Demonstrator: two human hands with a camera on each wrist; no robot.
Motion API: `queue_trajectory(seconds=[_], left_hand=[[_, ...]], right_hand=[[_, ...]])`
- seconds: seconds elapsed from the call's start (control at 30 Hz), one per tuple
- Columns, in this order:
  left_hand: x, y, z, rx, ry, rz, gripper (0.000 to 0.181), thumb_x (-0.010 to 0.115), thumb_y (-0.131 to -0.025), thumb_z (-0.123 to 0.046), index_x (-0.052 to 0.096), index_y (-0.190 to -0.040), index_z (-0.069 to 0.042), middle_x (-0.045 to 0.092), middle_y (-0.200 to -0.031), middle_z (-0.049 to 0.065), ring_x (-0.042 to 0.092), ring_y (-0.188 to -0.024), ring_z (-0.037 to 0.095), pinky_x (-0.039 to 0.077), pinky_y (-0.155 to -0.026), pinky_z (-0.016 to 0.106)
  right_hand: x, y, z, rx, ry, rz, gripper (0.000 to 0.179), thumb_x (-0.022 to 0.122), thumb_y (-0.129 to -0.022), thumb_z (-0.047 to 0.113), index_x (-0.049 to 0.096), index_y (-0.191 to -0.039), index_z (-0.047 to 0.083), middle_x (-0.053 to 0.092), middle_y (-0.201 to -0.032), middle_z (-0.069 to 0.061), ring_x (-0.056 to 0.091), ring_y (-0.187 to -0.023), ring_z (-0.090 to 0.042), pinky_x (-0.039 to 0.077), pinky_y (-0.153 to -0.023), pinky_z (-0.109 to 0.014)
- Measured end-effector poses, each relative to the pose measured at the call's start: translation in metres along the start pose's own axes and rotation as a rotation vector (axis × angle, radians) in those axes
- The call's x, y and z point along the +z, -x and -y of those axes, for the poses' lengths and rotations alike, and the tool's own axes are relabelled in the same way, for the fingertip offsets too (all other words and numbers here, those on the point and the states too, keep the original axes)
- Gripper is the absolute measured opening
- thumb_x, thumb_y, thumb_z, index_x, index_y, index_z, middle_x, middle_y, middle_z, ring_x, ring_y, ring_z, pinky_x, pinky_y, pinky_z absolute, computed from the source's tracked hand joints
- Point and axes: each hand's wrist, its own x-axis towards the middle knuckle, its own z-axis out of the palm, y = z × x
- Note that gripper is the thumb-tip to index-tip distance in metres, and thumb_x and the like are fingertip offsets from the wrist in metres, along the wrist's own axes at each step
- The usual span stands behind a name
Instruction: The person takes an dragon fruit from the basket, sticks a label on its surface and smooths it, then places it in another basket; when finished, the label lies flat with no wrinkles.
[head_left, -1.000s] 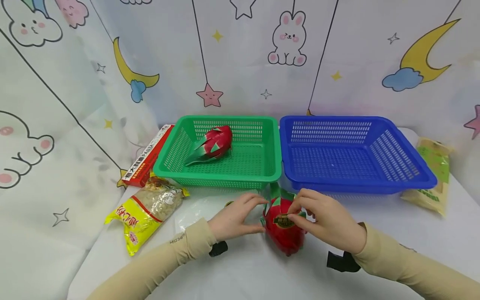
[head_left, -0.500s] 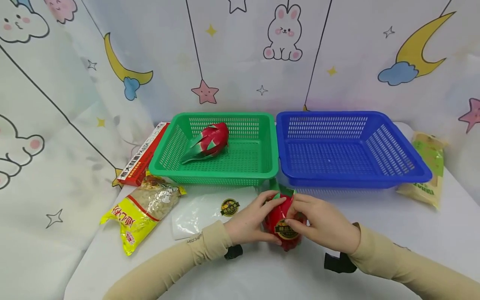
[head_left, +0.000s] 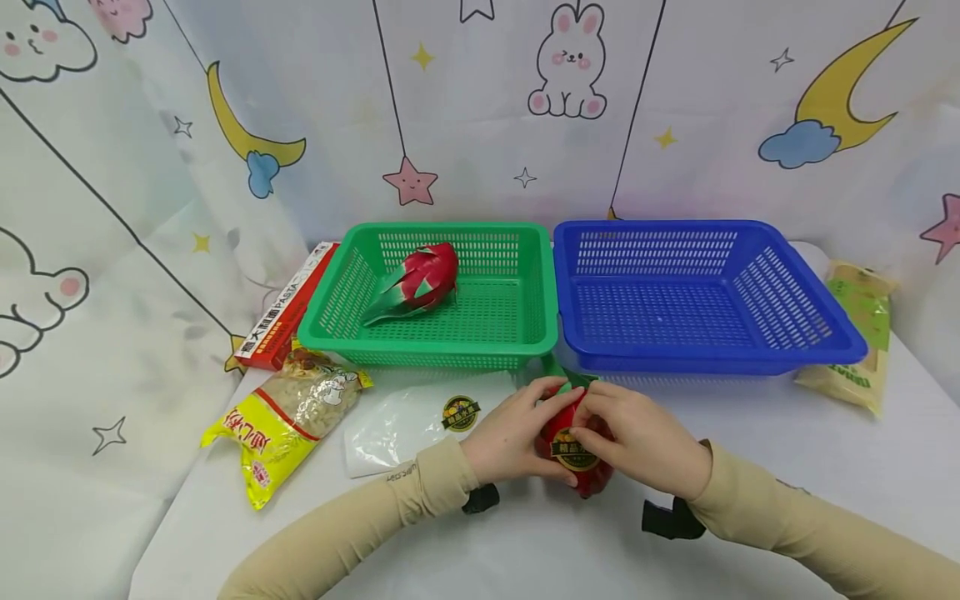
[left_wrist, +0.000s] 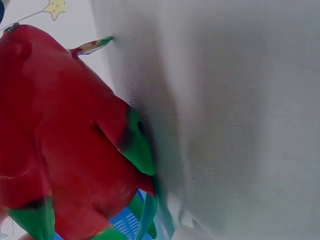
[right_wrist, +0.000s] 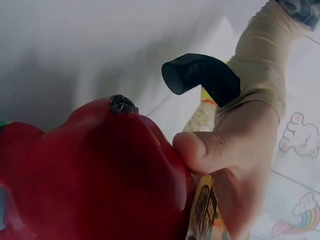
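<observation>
A red dragon fruit [head_left: 596, 482] with green scales sits on the white table between both hands, and its red skin fills much of both wrist views. My left hand [head_left: 510, 437] grips it from the left, fingers over the top and thumb low. In the right wrist view the left thumb [right_wrist: 192, 150] presses the skin beside the blossom end. My right hand [head_left: 645, 437], fingers curled, pinches the upper right edge of a black and gold sticker [head_left: 572, 448] on the fruit's front. Part of that sticker [right_wrist: 204, 210] stands off the skin in the right wrist view.
A white sheet [head_left: 397, 429] with another round sticker [head_left: 460, 413] lies at left. Behind stand a green basket [head_left: 427, 354], holding a second dragon fruit [head_left: 427, 279], and a blue basket [head_left: 690, 362]. Around them lie a yellow pasta bag [head_left: 288, 417], a red pasta box [head_left: 288, 308] and a green-beige packet [head_left: 855, 375].
My left hand has moved right and closed round the dragon fruit, uncovering the sticker on the white sheet. The right hand keeps its pinch at the sticker. The head view has shifted slightly.
</observation>
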Motion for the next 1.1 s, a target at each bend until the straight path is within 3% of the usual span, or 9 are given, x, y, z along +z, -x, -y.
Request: queue_trajectory(seconds=[0.5, 0.67, 0.77, 0.97, 1.1], left_hand=[[-0.004, -0.007, -0.003, -0.003, -0.05, 0.034, 0.104, 0.079, -0.059, -0.056, 0.035, -0.142, -0.009, 0.038, -0.138, 0.012, 0.047, -0.119, 0.023, 0.043, -0.097, 0.032], [-0.005, -0.008, -0.004, -0.013, -0.03, 0.053, 0.097, 0.075, -0.066, -0.054, 0.035, -0.142, -0.009, 0.036, -0.139, 0.013, 0.047, -0.117, 0.023, 0.042, -0.097, 0.033], [-0.006, -0.009, -0.004, -0.028, 0.007, 0.057, 0.088, 0.073, -0.071, -0.051, 0.038, -0.141, -0.01, 0.037, -0.139, 0.011, 0.047, -0.117, 0.023, 0.041, -0.098, 0.033], [-0.008, -0.008, -0.001, -0.098, 0.101, 0.067, 0.067, 0.068, -0.079, -0.045, 0.046, -0.134, -0.013, 0.041, -0.137, 0.01, 0.045, -0.121, 0.024, 0.04, -0.101, 0.033], [-0.008, -0.007, 0.0, -0.115, 0.12, 0.085, 0.069, 0.068, -0.079, -0.045, 0.044, -0.136, -0.013, 0.04, -0.137, 0.01, 0.044, -0.123, 0.023, 0.04, -0.101, 0.032]], right_hand=[[0.004, 0.0, -0.001, 0.03, 0.095, -0.033, 0.017, 0.076, -0.074, 0.013, 0.06, -0.075, 0.014, 0.047, -0.073, 0.009, 0.044, -0.064, -0.002, 0.042, -0.054, -0.016], [0.006, 0.004, -0.002, 0.027, 0.108, -0.084, 0.021, 0.08, -0.07, 0.015, 0.06, -0.076, 0.015, 0.046, -0.076, 0.007, 0.042, -0.062, 0.0, 0.04, -0.052, -0.015], [0.009, 0.005, -0.003, 0.012, 0.121, -0.137, 0.024, 0.081, -0.068, 0.016, 0.065, -0.085, 0.012, 0.049, -0.082, 0.005, 0.043, -0.062, -0.001, 0.04, -0.05, -0.015], [0.018, 0.007, -0.006, -0.016, 0.174, -0.234, 0.045, 0.084, -0.063, 0.019, 0.066, -0.103, 0.01, 0.053, -0.1, -0.007, 0.049, -0.08, -0.016, 0.046, -0.06, -0.024], [0.025, 0.012, -0.01, 0.063, 0.126, -0.252, 0.058, 0.084, -0.065, 0.023, 0.058, -0.113, 0.003, 0.05, -0.117, -0.019, 0.045, -0.096, -0.031, 0.046, -0.072, -0.038]])
